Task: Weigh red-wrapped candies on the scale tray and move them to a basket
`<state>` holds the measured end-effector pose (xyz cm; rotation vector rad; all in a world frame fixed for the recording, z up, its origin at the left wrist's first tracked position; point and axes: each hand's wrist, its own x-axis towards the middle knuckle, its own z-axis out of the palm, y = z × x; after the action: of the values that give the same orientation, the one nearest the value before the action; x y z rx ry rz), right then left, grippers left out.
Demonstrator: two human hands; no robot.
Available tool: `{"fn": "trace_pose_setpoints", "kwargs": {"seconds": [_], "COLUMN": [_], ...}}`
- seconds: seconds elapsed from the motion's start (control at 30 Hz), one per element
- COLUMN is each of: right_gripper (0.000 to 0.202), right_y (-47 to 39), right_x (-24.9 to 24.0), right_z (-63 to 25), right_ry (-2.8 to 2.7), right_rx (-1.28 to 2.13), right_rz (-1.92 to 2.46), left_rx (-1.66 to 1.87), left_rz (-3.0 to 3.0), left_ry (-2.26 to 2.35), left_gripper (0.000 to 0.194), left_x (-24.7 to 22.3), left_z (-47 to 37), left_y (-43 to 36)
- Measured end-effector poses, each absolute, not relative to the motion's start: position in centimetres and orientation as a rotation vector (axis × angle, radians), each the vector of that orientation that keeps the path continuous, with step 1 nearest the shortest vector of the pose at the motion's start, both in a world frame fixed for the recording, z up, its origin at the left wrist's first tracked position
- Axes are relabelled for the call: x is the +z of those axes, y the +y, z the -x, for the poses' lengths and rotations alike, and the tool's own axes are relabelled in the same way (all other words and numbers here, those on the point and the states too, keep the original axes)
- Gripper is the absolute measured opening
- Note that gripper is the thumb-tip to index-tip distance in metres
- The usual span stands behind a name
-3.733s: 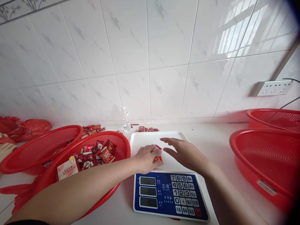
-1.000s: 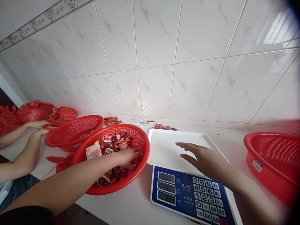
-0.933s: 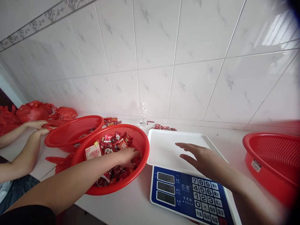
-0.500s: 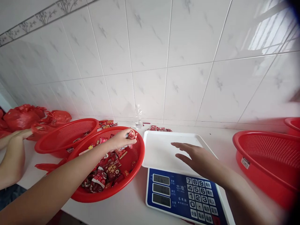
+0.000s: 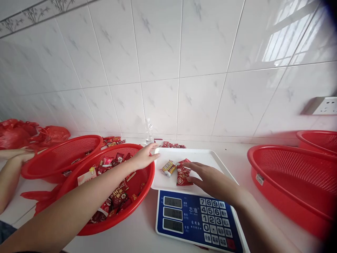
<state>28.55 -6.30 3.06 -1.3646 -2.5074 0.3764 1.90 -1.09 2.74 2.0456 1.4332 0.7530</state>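
As I watch through the head view, scale pan: newly loaded; a yellow packet and red packets have come to lie on it.
Display: reading too faint for me to confirm.
Left hand: fingers loosely spread, nothing visibly held, near the pan's edge.
Right hand: thumb and fingers well parted beside the red packets, gripping nothing; contact, cannot tell.
Packet basket: close beside the pan, its raised rim an obstacle between.
Bottle: upright, behind.
Right basket: right of the scale.
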Motion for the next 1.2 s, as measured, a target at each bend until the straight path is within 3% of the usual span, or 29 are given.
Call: {"fn": "trace_pose_setpoints", "kwargs": {"seconds": [0.13, 0.37, 0.47, 0.6, 0.77, 1.03, 1.2], "right_gripper": [0.045, 0.046, 0.046, 0.046, 0.045, 0.045, 0.047], "right_y": [-6.2, -6.1, -6.1, -6.3, -6.3, -6.0, -6.2], "right_x": [2.8, 2.4, 2.3, 2.4, 2.5, 2.3, 2.7], "right_z": [-27.8, -27.4, -27.5, -27.5, -27.6, -27.8, -27.8], "right_ry": [-2.53, -2.557, -2.559, -2.557, -2.567, -2.547, -2.557], "right_rx": [0.473, 0.463, 0.457, 0.453, 0.419, 0.451, 0.417], "right_rz": [1.399, 1.408, 1.407, 1.418, 1.402, 1.405, 1.406], "left_rx": [0.397, -0.149, -0.263, -0.251, -0.018, 0.739, 0.823], "left_rz": [-2.076, -2.012, -2.08, -2.068, -1.988, -1.87, -1.719], "left_ry": [1.942, 1.97, 1.926, 1.757, 1.58, 1.46, 1.322], "left_gripper": [0.037, 0.083, 0.074, 0.047, 0.03, 0.022, 0.026], "left_x": [0.9, -1.2, -1.6, -2.0, -0.9, 5.7, 6.2], "left_z": [2.9, 7.0, 6.3, 5.3, 4.6, 2.1, -2.0], "left_y": [-0.5, -1.8, -1.8, -1.8, -1.9, -1.4, -1.8]}}
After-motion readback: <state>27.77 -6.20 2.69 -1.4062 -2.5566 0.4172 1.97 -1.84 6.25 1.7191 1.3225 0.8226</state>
